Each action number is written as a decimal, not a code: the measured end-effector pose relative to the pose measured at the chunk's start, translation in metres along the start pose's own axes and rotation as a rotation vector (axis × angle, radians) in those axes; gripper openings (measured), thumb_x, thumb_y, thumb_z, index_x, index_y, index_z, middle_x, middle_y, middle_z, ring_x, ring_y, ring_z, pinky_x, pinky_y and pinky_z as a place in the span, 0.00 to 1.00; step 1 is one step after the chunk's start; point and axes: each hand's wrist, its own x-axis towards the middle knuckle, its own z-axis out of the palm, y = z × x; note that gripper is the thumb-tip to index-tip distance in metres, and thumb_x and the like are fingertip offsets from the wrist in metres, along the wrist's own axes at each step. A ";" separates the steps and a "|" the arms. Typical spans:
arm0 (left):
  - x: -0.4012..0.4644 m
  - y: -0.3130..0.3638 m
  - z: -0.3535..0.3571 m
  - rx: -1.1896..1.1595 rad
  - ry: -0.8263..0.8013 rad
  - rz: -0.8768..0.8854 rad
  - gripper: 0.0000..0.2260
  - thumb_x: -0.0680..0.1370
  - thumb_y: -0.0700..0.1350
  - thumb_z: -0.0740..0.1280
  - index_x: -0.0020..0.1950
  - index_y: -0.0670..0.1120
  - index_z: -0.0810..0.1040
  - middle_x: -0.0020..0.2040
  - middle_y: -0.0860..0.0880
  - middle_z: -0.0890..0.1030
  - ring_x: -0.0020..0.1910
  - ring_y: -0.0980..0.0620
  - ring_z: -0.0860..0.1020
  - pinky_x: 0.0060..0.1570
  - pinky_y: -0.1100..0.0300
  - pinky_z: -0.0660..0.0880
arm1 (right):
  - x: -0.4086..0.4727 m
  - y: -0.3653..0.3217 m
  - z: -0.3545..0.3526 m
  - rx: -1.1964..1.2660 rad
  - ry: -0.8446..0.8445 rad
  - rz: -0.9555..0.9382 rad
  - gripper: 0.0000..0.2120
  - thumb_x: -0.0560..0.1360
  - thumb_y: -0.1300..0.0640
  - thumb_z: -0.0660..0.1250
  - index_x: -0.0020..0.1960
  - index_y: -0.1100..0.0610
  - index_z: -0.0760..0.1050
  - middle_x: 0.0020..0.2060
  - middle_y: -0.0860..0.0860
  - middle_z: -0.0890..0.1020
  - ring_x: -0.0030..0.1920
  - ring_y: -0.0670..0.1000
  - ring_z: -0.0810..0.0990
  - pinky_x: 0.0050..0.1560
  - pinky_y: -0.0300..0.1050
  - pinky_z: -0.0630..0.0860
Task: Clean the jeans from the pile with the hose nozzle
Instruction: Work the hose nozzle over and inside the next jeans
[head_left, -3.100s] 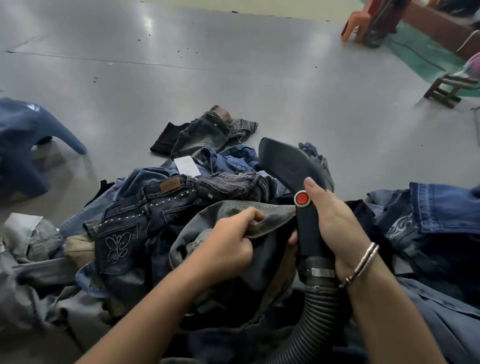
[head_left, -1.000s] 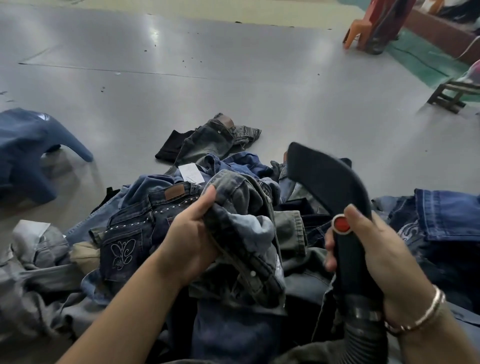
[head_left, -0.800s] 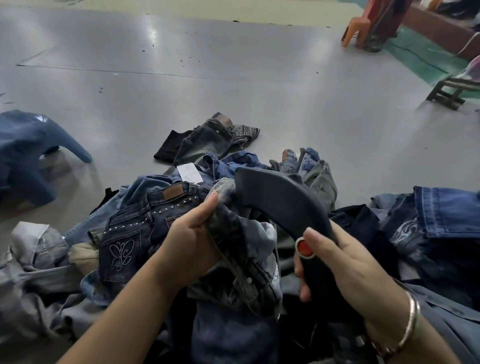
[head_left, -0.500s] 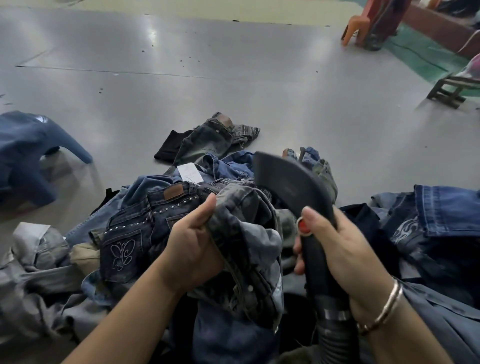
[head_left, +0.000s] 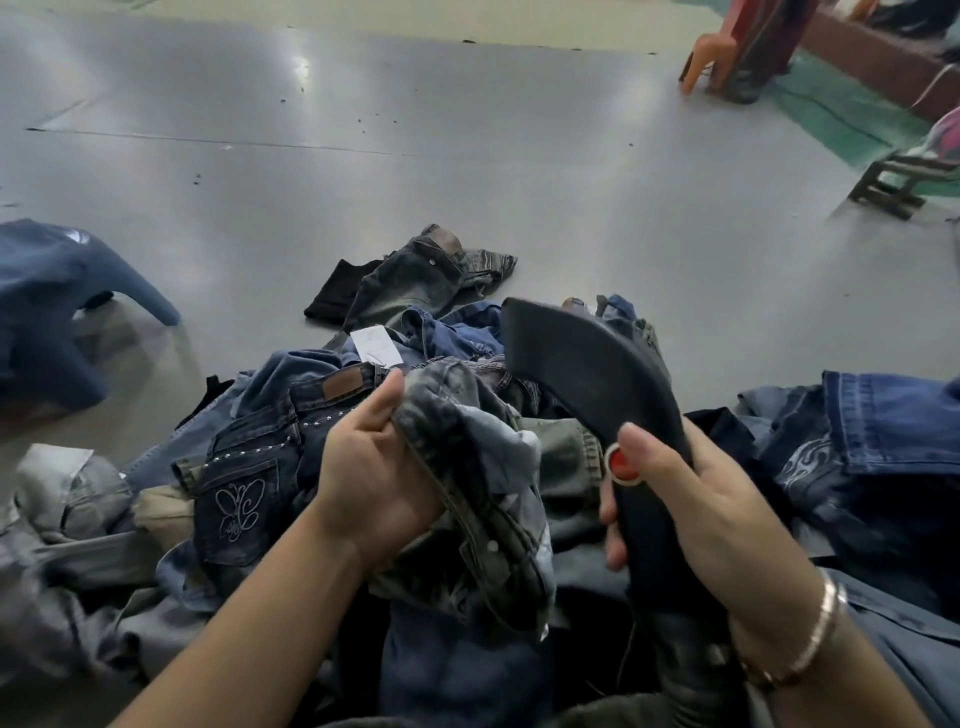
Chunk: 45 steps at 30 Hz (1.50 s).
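Head view: left hand (head_left: 374, 483) grips bunched grey jeans (head_left: 467, 467) above the pile (head_left: 249, 467) on the floor (head_left: 467, 182). Right hand (head_left: 691, 499) holds the black nozzle (head_left: 587, 364), thumb beside its red button (head_left: 621, 464), head just beside the jeans.

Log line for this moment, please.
left hand: grips faded jeans | right hand: holds hose nozzle, thumb on red button

My left hand (head_left: 371, 480) is gripping bunched cloth, thumb up; my right hand (head_left: 691, 499) is wrapping a handle, thumb resting near its button.
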 end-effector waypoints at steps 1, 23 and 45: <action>0.000 0.003 0.000 0.005 -0.011 0.013 0.28 0.79 0.58 0.50 0.49 0.43 0.85 0.49 0.45 0.84 0.50 0.47 0.82 0.51 0.52 0.77 | -0.005 -0.001 -0.002 -0.004 -0.085 0.004 0.15 0.65 0.37 0.73 0.37 0.46 0.76 0.28 0.54 0.79 0.23 0.54 0.76 0.23 0.41 0.73; -0.007 0.006 -0.002 0.005 -0.134 -0.015 0.22 0.77 0.51 0.59 0.59 0.37 0.80 0.58 0.37 0.80 0.60 0.40 0.78 0.61 0.46 0.74 | 0.025 0.022 0.010 0.086 0.351 -0.158 0.20 0.63 0.48 0.74 0.49 0.54 0.72 0.32 0.51 0.81 0.24 0.50 0.78 0.24 0.40 0.75; -0.023 0.031 -0.010 -0.052 0.319 0.289 0.38 0.58 0.49 0.69 0.68 0.40 0.72 0.61 0.39 0.77 0.49 0.44 0.82 0.46 0.50 0.81 | 0.045 0.054 0.025 0.183 0.524 0.004 0.10 0.72 0.69 0.69 0.44 0.55 0.77 0.34 0.50 0.82 0.32 0.44 0.80 0.36 0.38 0.78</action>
